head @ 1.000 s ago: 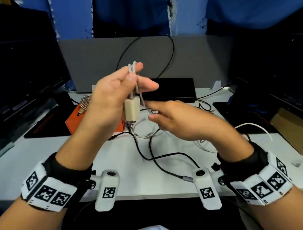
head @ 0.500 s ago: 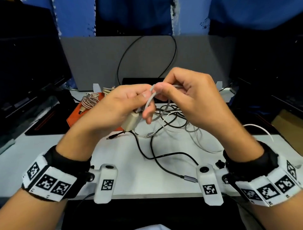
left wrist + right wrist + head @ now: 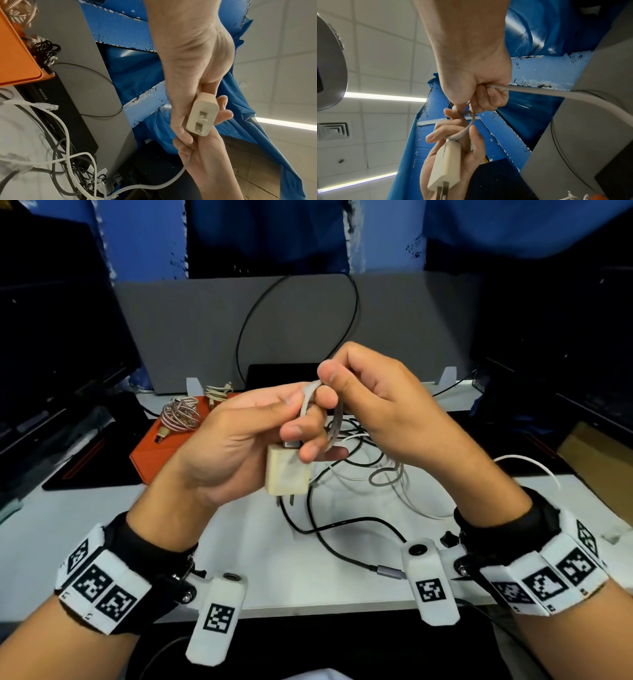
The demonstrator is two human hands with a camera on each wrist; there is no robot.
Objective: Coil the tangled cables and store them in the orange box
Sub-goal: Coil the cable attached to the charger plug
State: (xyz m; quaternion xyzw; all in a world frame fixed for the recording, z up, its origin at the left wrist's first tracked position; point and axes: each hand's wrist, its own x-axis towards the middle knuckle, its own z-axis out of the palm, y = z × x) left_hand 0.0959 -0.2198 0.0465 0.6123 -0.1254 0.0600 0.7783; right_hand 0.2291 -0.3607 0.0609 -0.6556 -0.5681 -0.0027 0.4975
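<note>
Above the centre of the white worktop [image 3: 113,529], both hands work one grey cable [image 3: 337,422] that runs from a cream wall charger [image 3: 287,474]. The left hand [image 3: 236,446] cradles the charger in its curled fingers, prongs pointing down, so that the heavy end stays fixed and serves as an anchor for the coil. The right hand [image 3: 383,412], at 1 o'clock from the left, pinches the cable between thumb and forefinger and lays a loop against the left thumb; the right wrist view shows the loop [image 3: 467,128] passing round the left fingers just above the charger, while the free length [image 3: 556,94] trails away from the right hand's closed grip. Holding the work raised probably lets the slack hang clear of the other leads.

At 4 o'clock from the hands, a tangle of black and white cables [image 3: 370,474] lies on the worktop, not yet coiled. The orange box [image 3: 154,453] stands at 10 o'clock, well apart from the hands, with a braided coil [image 3: 180,416] and a pale coil [image 3: 217,393] already on top of it. The task therefore appears partly done, with the charger cable in progress.
</note>
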